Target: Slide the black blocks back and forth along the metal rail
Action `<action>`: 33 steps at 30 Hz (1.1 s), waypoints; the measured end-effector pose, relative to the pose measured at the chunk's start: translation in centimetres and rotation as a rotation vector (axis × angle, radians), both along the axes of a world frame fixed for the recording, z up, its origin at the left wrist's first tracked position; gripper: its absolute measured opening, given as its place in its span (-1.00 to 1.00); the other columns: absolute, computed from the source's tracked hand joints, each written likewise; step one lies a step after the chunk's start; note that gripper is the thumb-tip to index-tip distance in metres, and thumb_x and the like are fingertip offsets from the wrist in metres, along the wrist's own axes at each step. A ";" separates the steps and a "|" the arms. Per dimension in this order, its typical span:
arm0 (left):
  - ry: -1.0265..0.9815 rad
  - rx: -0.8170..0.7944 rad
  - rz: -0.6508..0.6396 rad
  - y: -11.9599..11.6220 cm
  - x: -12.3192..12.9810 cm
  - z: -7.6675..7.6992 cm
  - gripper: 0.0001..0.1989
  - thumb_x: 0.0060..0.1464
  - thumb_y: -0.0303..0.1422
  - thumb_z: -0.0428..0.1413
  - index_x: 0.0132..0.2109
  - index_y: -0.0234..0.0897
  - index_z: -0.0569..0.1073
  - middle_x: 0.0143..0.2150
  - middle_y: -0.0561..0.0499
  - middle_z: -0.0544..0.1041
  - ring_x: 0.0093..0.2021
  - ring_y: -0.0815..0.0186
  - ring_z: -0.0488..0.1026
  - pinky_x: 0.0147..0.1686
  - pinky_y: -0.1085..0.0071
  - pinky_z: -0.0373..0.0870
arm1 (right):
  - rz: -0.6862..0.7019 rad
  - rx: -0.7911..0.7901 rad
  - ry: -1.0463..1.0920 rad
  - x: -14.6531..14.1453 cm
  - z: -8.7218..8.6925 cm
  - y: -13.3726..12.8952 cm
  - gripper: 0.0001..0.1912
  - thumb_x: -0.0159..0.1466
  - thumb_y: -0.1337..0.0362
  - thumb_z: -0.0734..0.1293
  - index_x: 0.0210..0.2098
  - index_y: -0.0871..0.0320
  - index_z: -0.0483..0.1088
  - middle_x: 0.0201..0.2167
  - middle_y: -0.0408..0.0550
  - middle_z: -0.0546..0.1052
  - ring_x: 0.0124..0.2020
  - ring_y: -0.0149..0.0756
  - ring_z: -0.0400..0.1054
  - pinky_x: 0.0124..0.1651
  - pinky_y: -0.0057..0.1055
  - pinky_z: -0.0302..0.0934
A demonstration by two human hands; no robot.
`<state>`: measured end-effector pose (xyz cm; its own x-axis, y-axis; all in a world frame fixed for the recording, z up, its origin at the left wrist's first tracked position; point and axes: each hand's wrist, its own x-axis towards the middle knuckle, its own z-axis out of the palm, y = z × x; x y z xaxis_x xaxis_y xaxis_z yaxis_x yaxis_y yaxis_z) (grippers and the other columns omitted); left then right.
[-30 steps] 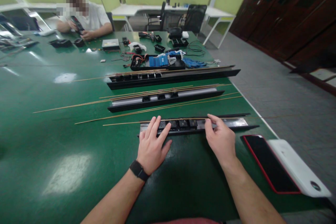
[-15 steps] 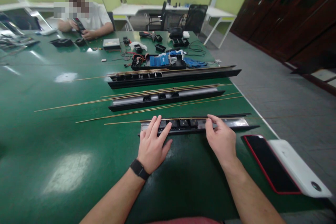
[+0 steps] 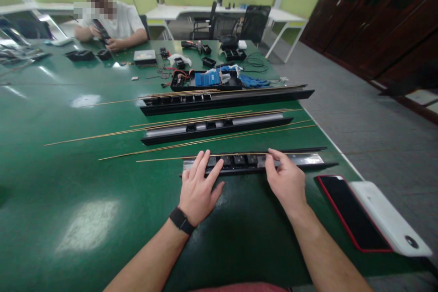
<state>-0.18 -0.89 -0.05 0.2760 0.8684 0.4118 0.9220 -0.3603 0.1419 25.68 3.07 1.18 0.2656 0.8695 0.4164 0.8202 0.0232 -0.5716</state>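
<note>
A black-edged channel with a shiny inner face [image 3: 306, 159] lies crosswise before me, with several black blocks [image 3: 239, 160] in its middle. My left hand [image 3: 199, 187] rests over the channel's left end, fingers spread, fingertips by the leftmost blocks. A thin brass-coloured rod [image 3: 159, 160] runs along the channel's far side and sticks out past its left end. Right of the blocks, my right hand [image 3: 286, 180] pinches the rod between thumb and forefinger. The left fingers hide part of the rod and channel.
Two similar channels [image 3: 219, 133] [image 3: 260, 99] lie farther back, with loose thin rods [image 3: 137, 152] between. A black tray [image 3: 188, 83] holds blue parts. Two phones, one red-edged [image 3: 352, 212] and one white [image 3: 390, 219], lie at right. A person [image 3: 119, 32] sits across the green table [image 3: 51, 182].
My right hand has shifted slightly left along the channel, still pinching the rod. My left hand stays in place.
</note>
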 end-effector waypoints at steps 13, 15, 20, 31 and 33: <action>-0.010 -0.002 -0.003 0.0 0.0 0.0 -0.40 0.29 -0.22 0.18 0.43 -0.04 0.33 0.56 -0.23 0.14 0.53 -0.12 0.11 0.12 -0.01 0.38 | -0.035 -0.065 0.019 -0.2 0.9 -0.2 -0.51 0.42 -0.01 0.25 0.07 0.17 0.63 -0.44 0.01 0.63 -0.38 -0.12 0.52 -0.15 -0.23 0.38; -0.011 -0.005 -0.001 0.0 0.0 0.0 -0.41 0.30 -0.22 0.17 0.43 -0.04 0.33 0.56 -0.23 0.14 0.54 -0.11 0.10 0.13 -0.01 0.38 | -0.041 -0.060 0.025 -0.2 0.8 -0.2 -0.51 0.41 -0.01 0.26 0.07 0.17 0.63 -0.46 0.00 0.62 -0.40 -0.13 0.51 -0.13 -0.23 0.38; -0.011 -0.007 -0.004 0.0 0.0 0.0 -0.40 0.29 -0.21 0.18 0.43 -0.04 0.33 0.56 -0.24 0.13 0.54 -0.12 0.10 0.14 -0.02 0.37 | -0.059 -0.047 0.020 0.0 0.5 0.0 -0.52 0.40 -0.01 0.27 0.06 0.16 0.63 -0.43 0.01 0.63 -0.41 -0.16 0.50 -0.10 -0.23 0.38; -0.011 -0.010 -0.009 0.0 0.0 0.1 -0.42 0.31 -0.20 0.16 0.43 -0.04 0.33 0.56 -0.24 0.13 0.54 -0.12 0.09 0.13 -0.04 0.37 | -0.014 -0.017 0.032 -0.1 0.3 -0.1 -0.51 0.41 -0.01 0.28 0.12 0.16 0.59 -0.24 0.04 0.69 -0.39 -0.19 0.51 -0.18 -0.27 0.39; -0.013 -0.012 -0.007 0.0 0.0 0.1 -0.42 0.32 -0.20 0.15 0.43 -0.03 0.33 0.56 -0.24 0.13 0.54 -0.11 0.09 0.13 -0.03 0.37 | -0.013 -0.023 0.022 -0.1 0.5 -0.2 -0.51 0.41 -0.02 0.27 0.09 0.15 0.60 -0.27 0.04 0.68 -0.39 -0.18 0.51 -0.19 -0.26 0.39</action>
<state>-0.17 -0.90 0.06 0.2772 0.8711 0.4053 0.9174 -0.3653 0.1577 25.54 2.92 1.64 0.2856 0.8752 0.3905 0.8075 -0.0003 -0.5898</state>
